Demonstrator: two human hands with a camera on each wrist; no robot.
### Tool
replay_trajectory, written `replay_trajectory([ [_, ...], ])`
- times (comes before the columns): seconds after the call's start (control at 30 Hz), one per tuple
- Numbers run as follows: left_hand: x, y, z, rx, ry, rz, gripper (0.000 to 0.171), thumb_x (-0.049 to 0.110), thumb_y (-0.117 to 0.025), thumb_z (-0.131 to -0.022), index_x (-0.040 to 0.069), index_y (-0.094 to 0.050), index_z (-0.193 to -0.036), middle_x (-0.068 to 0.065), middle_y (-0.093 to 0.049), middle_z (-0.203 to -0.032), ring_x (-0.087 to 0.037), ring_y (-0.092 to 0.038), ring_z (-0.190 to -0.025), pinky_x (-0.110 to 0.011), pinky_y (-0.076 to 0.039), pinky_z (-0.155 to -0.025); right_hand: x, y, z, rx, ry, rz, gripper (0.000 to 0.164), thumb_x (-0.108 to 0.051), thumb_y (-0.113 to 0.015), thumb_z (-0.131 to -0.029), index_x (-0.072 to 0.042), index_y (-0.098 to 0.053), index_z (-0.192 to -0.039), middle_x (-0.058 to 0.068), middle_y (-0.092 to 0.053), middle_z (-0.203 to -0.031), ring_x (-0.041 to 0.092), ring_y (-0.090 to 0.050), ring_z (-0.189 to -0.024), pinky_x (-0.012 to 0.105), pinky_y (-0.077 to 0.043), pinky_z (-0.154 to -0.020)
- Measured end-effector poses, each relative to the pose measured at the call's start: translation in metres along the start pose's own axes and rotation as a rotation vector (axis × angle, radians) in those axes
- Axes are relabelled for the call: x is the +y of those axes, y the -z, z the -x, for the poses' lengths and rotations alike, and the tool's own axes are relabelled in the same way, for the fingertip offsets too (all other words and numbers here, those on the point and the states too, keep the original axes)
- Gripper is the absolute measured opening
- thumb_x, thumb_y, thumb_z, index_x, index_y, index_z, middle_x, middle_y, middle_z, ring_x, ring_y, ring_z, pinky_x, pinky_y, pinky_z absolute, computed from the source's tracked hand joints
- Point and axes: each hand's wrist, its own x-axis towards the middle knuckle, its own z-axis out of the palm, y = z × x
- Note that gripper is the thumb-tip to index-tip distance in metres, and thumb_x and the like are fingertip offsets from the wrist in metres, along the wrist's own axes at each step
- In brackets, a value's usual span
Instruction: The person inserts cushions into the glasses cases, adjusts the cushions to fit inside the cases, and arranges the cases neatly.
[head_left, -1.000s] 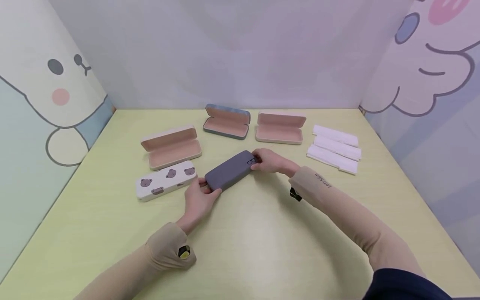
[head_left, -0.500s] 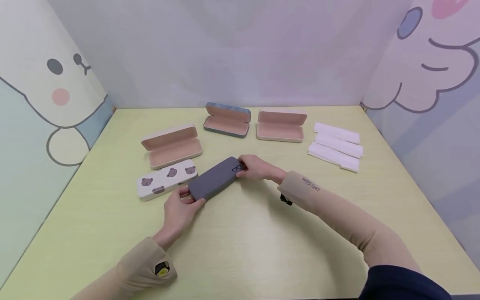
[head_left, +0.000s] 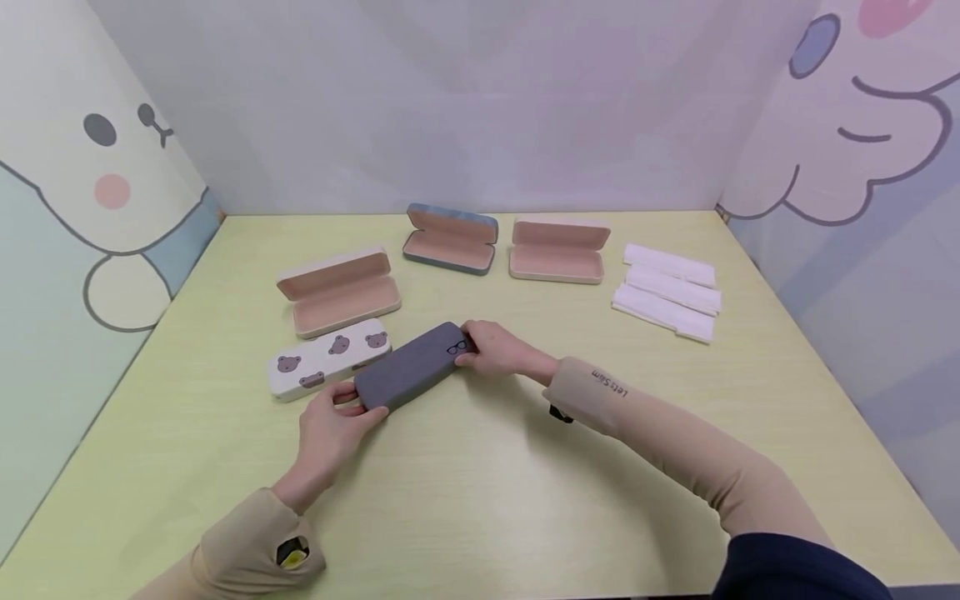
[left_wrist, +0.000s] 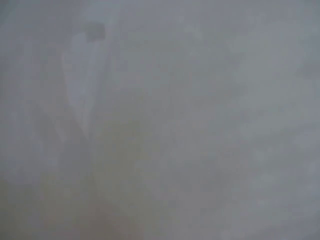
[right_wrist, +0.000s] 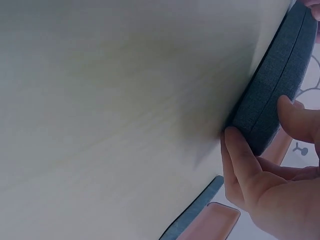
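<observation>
A closed dark grey glasses case [head_left: 411, 367] with a small glasses print lies slantwise between both hands. My left hand [head_left: 330, 433] grips its near left end, thumb at the front side and fingers behind. At the far right end, my right hand [head_left: 495, 348] pinches it; in the right wrist view the right hand [right_wrist: 280, 170] has its thumb and fingers around the end of the case [right_wrist: 272, 80], close over the table. Just behind its left part lies a closed white glasses case with bear prints [head_left: 330, 358]. The left wrist view is too blurred to show the hand.
Three open glasses cases with pink linings stand behind: a pale one [head_left: 345, 304] at left, a blue-grey one [head_left: 450, 250] at the back middle, and another pale one [head_left: 557, 262] right of it. Several folded white cloths [head_left: 667, 292] lie at right. Walls border the table [head_left: 525, 517].
Both hands have moved the grey case left and toward the person, bringing it up beside the bear-print case. The other cases and cloths have stayed put.
</observation>
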Motion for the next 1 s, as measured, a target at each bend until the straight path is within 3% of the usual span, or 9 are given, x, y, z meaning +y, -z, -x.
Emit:
replay_trajectory([
  [0.33, -0.002, 0.001, 0.0, -0.008, -0.012, -0.013, 0.055, 0.017, -0.072, -0.082, -0.003, -0.047, -0.127, -0.024, -0.054, -0.124, -0.034, -0.062, -0.11, -0.033, -0.055, -0.086, -0.002, 0.0, 0.002, 0.001, -0.027, -0.007, 0.037, -0.02, -0.06, -0.093, 0.005, -0.052, -0.12, 0.016, -0.061, -0.11, 0.02, -0.054, -0.093, 0.031, -0.044, -0.082],
  [0.63, -0.001, 0.005, 0.004, -0.049, -0.018, -0.065, 0.067, 0.029, -0.074, -0.081, 0.0, -0.043, -0.134, -0.022, -0.049, -0.134, -0.034, -0.061, -0.112, -0.037, -0.053, -0.089, 0.003, 0.002, 0.006, 0.006, -0.059, -0.093, 0.049, -0.024, -0.06, -0.092, 0.005, -0.048, -0.13, 0.019, -0.06, -0.123, 0.026, -0.058, -0.109, 0.038, -0.047, -0.094],
  [0.73, 0.002, 0.01, 0.009, -0.022, -0.078, -0.129, 0.071, 0.033, -0.073, -0.081, -0.001, -0.042, -0.134, -0.022, -0.049, -0.135, -0.034, -0.062, -0.111, -0.039, -0.053, -0.088, 0.008, 0.009, 0.007, -0.017, -0.075, -0.141, 0.057, -0.027, -0.059, -0.093, 0.006, -0.042, -0.136, 0.022, -0.055, -0.131, 0.03, -0.055, -0.12, 0.041, -0.045, -0.102],
  [0.83, 0.009, 0.015, 0.014, 0.047, -0.175, -0.165, 0.07, 0.03, -0.074, -0.081, -0.002, -0.041, -0.134, -0.021, -0.048, -0.133, -0.035, -0.062, -0.108, -0.038, -0.055, -0.083, 0.014, 0.02, 0.01, -0.031, -0.107, -0.179, 0.063, -0.029, -0.058, -0.093, 0.006, -0.035, -0.141, 0.024, -0.05, -0.137, 0.032, -0.05, -0.128, 0.042, -0.041, -0.107],
  [1.0, 0.035, 0.018, 0.004, 0.143, -0.364, -0.125, 0.065, 0.022, -0.076, -0.079, -0.004, -0.045, -0.129, -0.02, -0.05, -0.125, -0.033, -0.063, -0.099, -0.018, -0.056, -0.072, 0.021, 0.046, 0.017, 0.026, -0.152, -0.199, 0.066, -0.032, -0.056, -0.094, 0.005, -0.033, -0.143, 0.023, -0.047, -0.141, 0.032, -0.049, -0.129, 0.043, -0.039, -0.109],
])
